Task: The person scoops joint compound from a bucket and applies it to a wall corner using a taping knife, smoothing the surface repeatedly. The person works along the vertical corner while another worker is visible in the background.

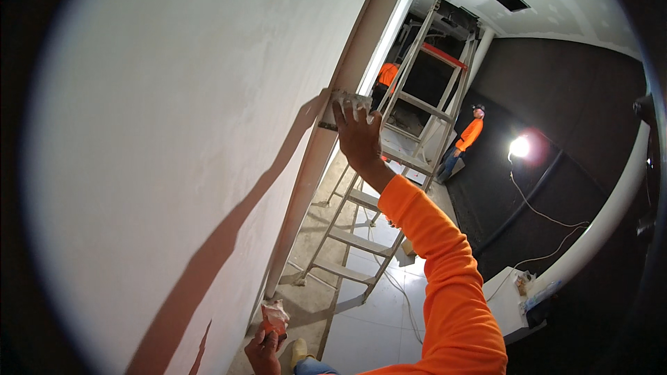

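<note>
At the wall's narrow edge (309, 160), my right hand (360, 137) is raised with its fingers bent over a flat putty spreader (338, 105). The spreader lies against that edge, partly covered by my fingers. Low in the view, close to the wall's foot, my left hand (262, 355) is closed on a red putty holder (272, 323). A lump of pale putty (276, 310) sits on top of it. The broad plastered wall (187, 111) fills the left side, with the shadow of my arm across it.
An aluminium stepladder (361, 238) stands beyond my right arm. Farther back are a person in an orange top (471, 133) and another orange-clad person (387, 76). A bright lamp (519, 146) hangs by a dark wall, and cables (401, 292) cross the tiled floor (368, 305).
</note>
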Tool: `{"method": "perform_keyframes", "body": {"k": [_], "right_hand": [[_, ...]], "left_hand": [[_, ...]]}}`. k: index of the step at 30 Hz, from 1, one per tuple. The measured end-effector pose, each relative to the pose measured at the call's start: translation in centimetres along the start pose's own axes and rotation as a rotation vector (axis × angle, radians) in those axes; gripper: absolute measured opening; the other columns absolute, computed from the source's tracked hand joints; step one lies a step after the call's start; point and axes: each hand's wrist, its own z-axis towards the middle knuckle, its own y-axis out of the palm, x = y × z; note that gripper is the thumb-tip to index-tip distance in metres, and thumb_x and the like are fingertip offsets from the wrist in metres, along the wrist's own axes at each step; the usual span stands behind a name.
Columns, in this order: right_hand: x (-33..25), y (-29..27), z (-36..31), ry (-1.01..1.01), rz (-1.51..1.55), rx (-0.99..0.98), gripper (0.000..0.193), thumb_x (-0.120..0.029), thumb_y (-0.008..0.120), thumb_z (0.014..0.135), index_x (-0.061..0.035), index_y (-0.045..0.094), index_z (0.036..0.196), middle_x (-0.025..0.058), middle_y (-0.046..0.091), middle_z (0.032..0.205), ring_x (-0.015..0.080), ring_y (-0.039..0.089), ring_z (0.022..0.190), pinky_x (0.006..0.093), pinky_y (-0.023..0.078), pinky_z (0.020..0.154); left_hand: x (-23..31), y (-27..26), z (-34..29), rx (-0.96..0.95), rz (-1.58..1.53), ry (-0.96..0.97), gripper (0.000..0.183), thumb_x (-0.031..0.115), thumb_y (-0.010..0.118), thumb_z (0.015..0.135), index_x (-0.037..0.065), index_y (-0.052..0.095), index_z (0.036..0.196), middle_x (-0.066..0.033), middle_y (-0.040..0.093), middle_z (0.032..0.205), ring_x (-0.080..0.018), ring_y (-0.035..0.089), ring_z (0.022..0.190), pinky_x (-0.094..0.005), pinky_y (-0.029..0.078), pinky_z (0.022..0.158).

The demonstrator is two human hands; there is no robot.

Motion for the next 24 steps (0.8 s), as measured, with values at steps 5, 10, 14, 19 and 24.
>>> {"method": "perform_keyframes", "body": {"k": [5,10,14,19,24], "right_hand": [[-3.7,1.6,-4.0,-0.028,0.038,-0.109,0.062,-0.023,0.063,0.095,-0.0134,0.050,0.155,0.0074,0.056,0.137,0.0270,0.054,0.123,0.0537,0.043,0.099],[-7.9,2.5,-8.8,-0.048,0.093,-0.147,0.063,-0.024,0.063,0.095,-0.0118,0.049,0.155,0.0079,0.055,0.137,0.0280,0.053,0.126,0.0567,0.043,0.097],[-9.7,-1.3,-11.9,0.014,0.406,-0.302,0.056,-0.015,0.063,0.094,-0.0103,0.056,0.149,0.0072,0.058,0.137,0.0266,0.054,0.126,0.0525,0.042,0.100],[-8.6,-9.2,-17.3,0.605,1.843,-0.626,0.038,-0.012,0.062,0.100,-0.0122,0.066,0.138,0.0076,0.069,0.128,0.0231,0.059,0.124,0.0404,0.045,0.104],[-8.2,-13.1,-21.3,0.397,2.261,-0.771,0.026,-0.010,0.065,0.101,-0.0142,0.075,0.124,0.0076,0.072,0.126,0.0229,0.063,0.120,0.0372,0.047,0.105]], "left_hand": [[-2.0,-1.0,0.3,0.004,-0.136,-0.044,0.036,0.019,0.063,0.106,-0.009,0.067,0.130,-0.0124,0.074,0.119,-0.0184,0.067,0.107,-0.0327,0.053,0.093],[-2.8,-1.7,-0.1,0.023,0.003,0.004,0.033,0.016,0.064,0.105,-0.009,0.068,0.127,-0.0128,0.074,0.118,-0.0190,0.068,0.104,-0.0336,0.055,0.089],[-2.3,-0.9,0.7,0.032,-0.216,-0.095,0.039,0.013,0.066,0.102,-0.006,0.063,0.135,-0.0079,0.072,0.111,-0.0162,0.070,0.090,-0.0277,0.055,0.073],[-0.2,0.3,3.4,-0.170,-0.454,-0.207,0.049,0.013,0.065,0.101,-0.003,0.053,0.146,-0.0056,0.070,0.117,-0.0152,0.071,0.095,-0.0230,0.059,0.071],[1.9,1.9,5.9,-0.276,-0.629,-0.347,0.051,0.014,0.062,0.102,-0.002,0.048,0.149,-0.0082,0.068,0.125,-0.0175,0.072,0.106,-0.0217,0.062,0.077]]}}
